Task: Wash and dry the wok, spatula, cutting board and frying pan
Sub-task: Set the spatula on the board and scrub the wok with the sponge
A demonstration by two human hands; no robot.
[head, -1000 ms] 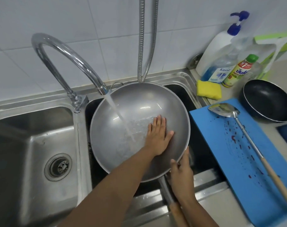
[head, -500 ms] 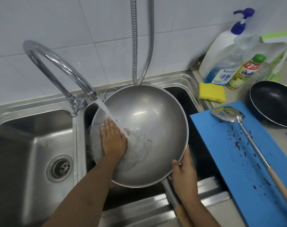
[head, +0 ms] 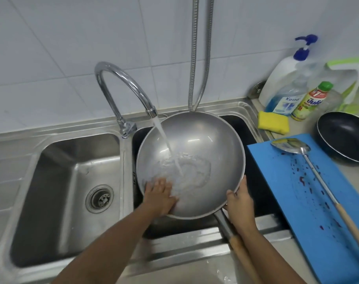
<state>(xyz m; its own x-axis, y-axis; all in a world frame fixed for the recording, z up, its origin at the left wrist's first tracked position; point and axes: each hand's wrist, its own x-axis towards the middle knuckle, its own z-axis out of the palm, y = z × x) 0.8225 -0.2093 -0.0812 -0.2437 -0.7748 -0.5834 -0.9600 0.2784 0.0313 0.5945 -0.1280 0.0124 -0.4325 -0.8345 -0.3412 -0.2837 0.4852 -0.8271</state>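
The wok (head: pixel 205 140) sits tilted over the right basin of the steel sink (head: pixel 72 222), its wood-ended handle running out toward 5 o'clock. Water (head: pixel 164 138) from the curved faucet (head: pixel 121 78) enters at the wok's 11 o'clock rim and lands near the middle, where a foamy pool spreads. The left hand (head: pixel 160 196) lies flat on the inner wall at the wok's 7 o'clock, fingers straight and slightly spread in the wet. The right hand (head: pixel 239 203) grips the rim at 4 o'clock, just above the handle's root, thumb on the edge and fingers curled behind it. At 3 o'clock from the wok a blue cutting board (head: pixel 309 222), spotted with dark purple drops, rests on the counter, and the spatula (head: pixel 317 177) lies along it, blade toward the wall. The black frying pan (head: pixel 346 136) stands at the board's 1 o'clock corner. A yellow sponge (head: pixel 273 122) lies by the sink's back right corner, with a pump bottle (head: pixel 285 85) and a green-capped bottle (head: pixel 309 101) behind it.
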